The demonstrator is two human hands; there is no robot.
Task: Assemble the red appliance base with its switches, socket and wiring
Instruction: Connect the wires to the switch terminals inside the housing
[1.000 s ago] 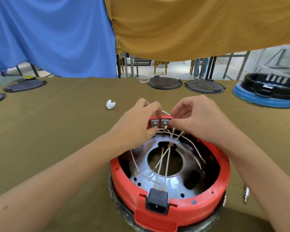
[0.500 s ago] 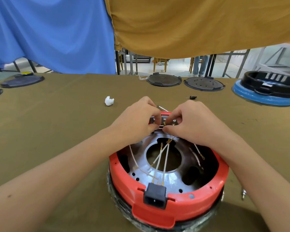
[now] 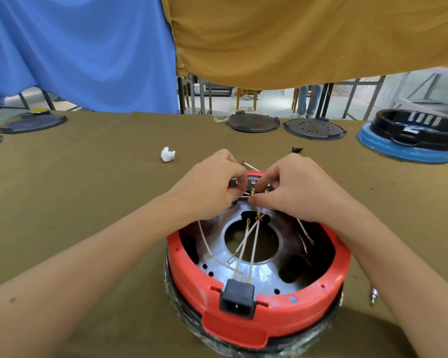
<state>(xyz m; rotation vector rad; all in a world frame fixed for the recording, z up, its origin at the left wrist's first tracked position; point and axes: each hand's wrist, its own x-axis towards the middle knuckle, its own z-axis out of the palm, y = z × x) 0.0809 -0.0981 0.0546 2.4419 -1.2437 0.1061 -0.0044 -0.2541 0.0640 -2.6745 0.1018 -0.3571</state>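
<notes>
Both hands work at the far rim of the red appliance base (image 3: 259, 324), which sits upside down on the olive-covered tabletop (image 3: 88, 202). The left hand (image 3: 207, 192) has its fingers (image 3: 233, 169) curled tight over the switches (image 3: 252, 183) mounted at that far rim, thumb below and fingertips on top, pinching the switch block at its left end. The right hand (image 3: 298, 192) is curled just as closely: its thumb tip and forefinger meet just below the switches and pinch one of the white wires (image 3: 246, 244) near its brass terminal. The two hands' fingertips are almost touching each other over the switches.

From under the fingers the wires fan toward the viewer across the silver metal plate (image 3: 267, 275) inside the base, crossing its round central opening. Three of them end at the black socket (image 3: 237, 298), which is seated in the near rim, on the opposite side of the base from the fingers. One loose wire with a ring terminal hangs below the right hand's palm.

Beyond the fingers, a slim metal rod (image 3: 250, 166) lies just behind the base. A crumpled white scrap (image 3: 167, 154) sits farther off to the left of the left fingers, and a small black part (image 3: 296, 149) lies beyond the right ones.
</notes>
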